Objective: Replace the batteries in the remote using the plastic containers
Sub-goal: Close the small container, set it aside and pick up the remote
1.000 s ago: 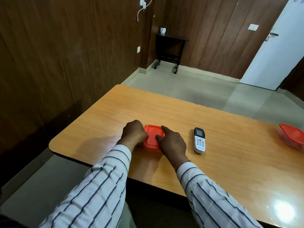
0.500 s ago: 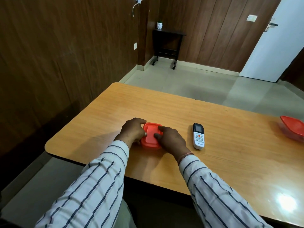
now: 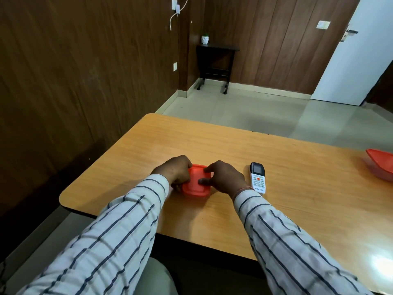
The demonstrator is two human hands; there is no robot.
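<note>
- On the desk [image 3: 212, 137]: a small red-lidded container [image 3: 194, 184], near the front edge.
- Left hand [image 3: 174, 170] clasps its left side; right hand [image 3: 225, 177] grips its right, thumb pressing the lid.
- Remote [image 3: 258, 177]: face up, just beside the right hand.

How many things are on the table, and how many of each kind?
Red-lidded plastic containers: 2, the small container between the left hand and right hand, and the far container at the table's right edge
Remotes: 1, the white remote
Total: 3
</note>
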